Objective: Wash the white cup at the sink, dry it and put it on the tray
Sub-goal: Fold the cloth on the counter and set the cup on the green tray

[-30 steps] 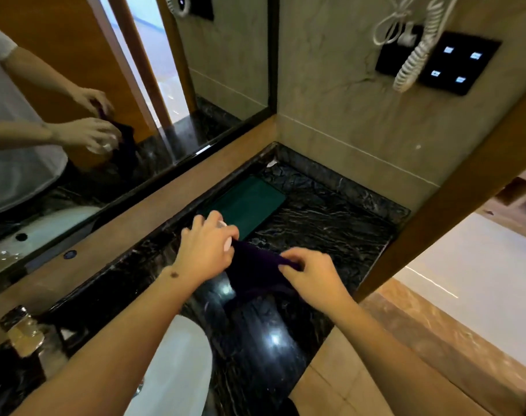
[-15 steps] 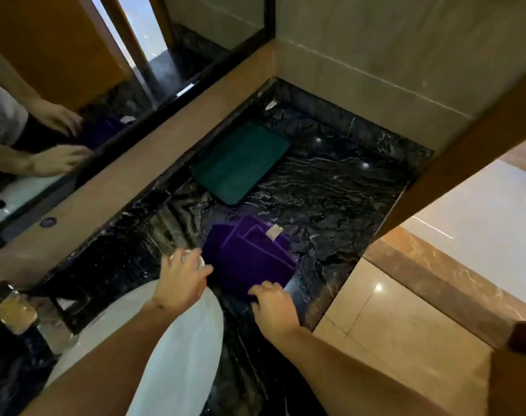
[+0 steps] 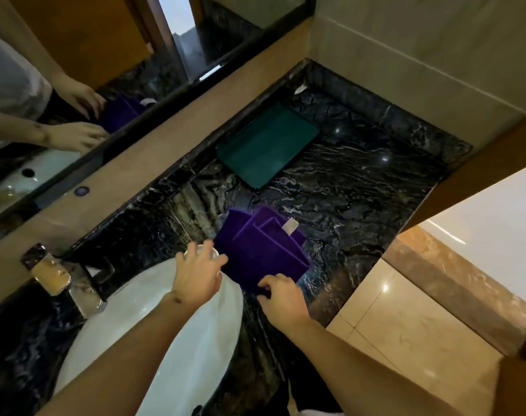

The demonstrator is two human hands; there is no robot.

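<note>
My left hand (image 3: pixel 197 276) is closed over the white cup (image 3: pixel 213 254), of which only a bit of rim shows past my fingers, at the right edge of the white sink (image 3: pixel 171 334). A folded purple cloth (image 3: pixel 261 252) lies on the black marble counter just right of the cup. The fingertips of my right hand (image 3: pixel 282 298) pinch that cloth's near corner. The dark green tray (image 3: pixel 267 145) sits bare farther back on the counter, near the mirror ledge.
A metal faucet (image 3: pixel 84 283) and a small bottle of amber liquid (image 3: pixel 47 271) stand left of the sink. The mirror (image 3: pixel 105 70) runs along the back. The counter (image 3: pixel 361 205) ends at a wooden post on the right, with tiled floor (image 3: pixel 406 310) below.
My view tilted down. Both hands drew back from near the tray toward the sink; the left one brought the cup, and the cloth now lies folded on the counter.
</note>
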